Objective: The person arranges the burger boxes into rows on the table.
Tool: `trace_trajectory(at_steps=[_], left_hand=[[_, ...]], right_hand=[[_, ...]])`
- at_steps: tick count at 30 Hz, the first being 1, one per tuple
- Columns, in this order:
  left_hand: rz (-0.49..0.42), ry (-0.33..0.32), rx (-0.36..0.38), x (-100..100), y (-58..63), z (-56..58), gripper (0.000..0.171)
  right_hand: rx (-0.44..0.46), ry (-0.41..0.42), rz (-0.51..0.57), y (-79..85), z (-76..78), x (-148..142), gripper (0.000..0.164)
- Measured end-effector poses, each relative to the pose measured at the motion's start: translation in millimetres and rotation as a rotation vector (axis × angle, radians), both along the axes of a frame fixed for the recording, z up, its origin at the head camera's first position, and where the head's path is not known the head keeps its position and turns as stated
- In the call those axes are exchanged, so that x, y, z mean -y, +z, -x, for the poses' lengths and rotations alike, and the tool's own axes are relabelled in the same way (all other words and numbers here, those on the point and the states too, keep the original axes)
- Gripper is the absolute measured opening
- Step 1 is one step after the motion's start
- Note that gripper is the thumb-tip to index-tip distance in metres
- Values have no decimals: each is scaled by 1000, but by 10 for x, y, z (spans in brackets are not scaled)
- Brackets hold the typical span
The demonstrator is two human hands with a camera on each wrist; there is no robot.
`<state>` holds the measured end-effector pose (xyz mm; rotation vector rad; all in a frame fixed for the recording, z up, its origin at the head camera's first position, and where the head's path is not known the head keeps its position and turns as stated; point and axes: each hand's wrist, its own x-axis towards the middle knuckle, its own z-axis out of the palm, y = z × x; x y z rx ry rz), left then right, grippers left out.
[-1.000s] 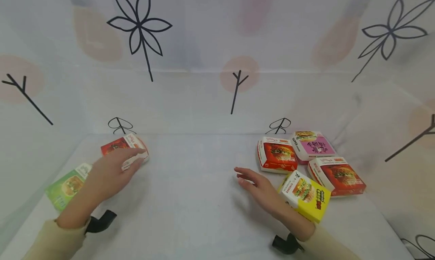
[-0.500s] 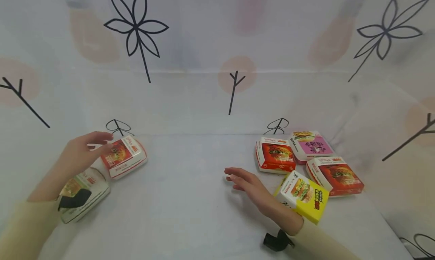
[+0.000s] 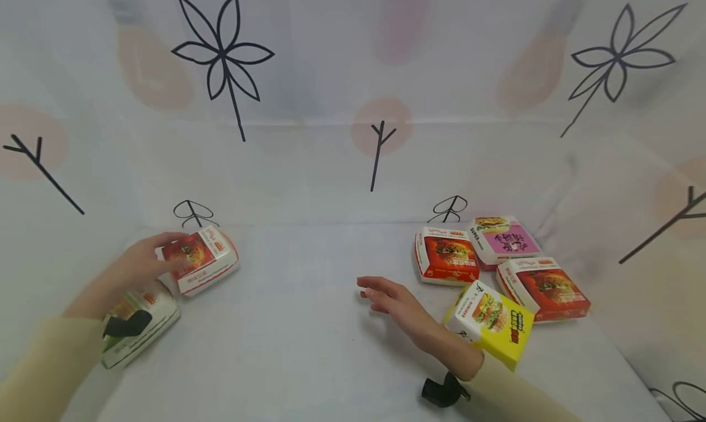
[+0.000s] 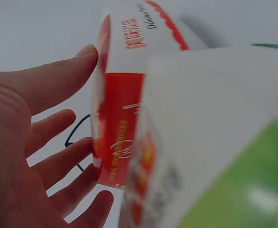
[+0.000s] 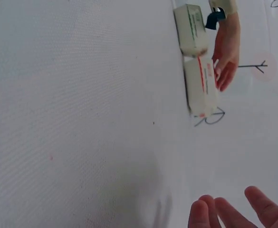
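Observation:
At the left of the head view, my left hand (image 3: 135, 266) reaches over a green-and-white burger box (image 3: 160, 315) to the left side of a red-and-white burger box (image 3: 212, 263). In the left wrist view the thumb and loosely extended fingers lie right at the red side of that box (image 4: 119, 128). The green-and-white box (image 4: 210, 142) fills the near right of that view. My right hand (image 3: 405, 315) hovers over the middle of the table with fingers relaxed and holding nothing. A yellow burger box (image 3: 499, 330) lies beside its wrist.
Behind the yellow box, two red burger boxes (image 3: 448, 256) and a pink-and-white one (image 3: 504, 241) sit close together at the right. White cloth covers the table (image 3: 287, 342). A patterned curtain (image 3: 309, 171) rises at the back edge.
My left hand first swung left off the red box's top, then came back right to its left side. The green-and-white box now sits closer to the red one. The right hand drifted slightly left.

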<state>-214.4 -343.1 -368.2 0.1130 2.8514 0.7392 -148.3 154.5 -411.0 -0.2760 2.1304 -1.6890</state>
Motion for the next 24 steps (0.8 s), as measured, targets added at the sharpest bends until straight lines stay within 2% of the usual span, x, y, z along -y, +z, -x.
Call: trace_trajectory(at_steps=[5,15,24], left_hand=[[-8,22,-5,-11,-56,-29,90],[-1,38,-12,-34,-59,-69,84],[2,-21,-52,-106,-89,-59,85]], right_hand=[[-29,18,-4,-5,8,4,51],[-54,22,-5,18,16,-16,50],[-59,14,-30,0,64,-16,50]])
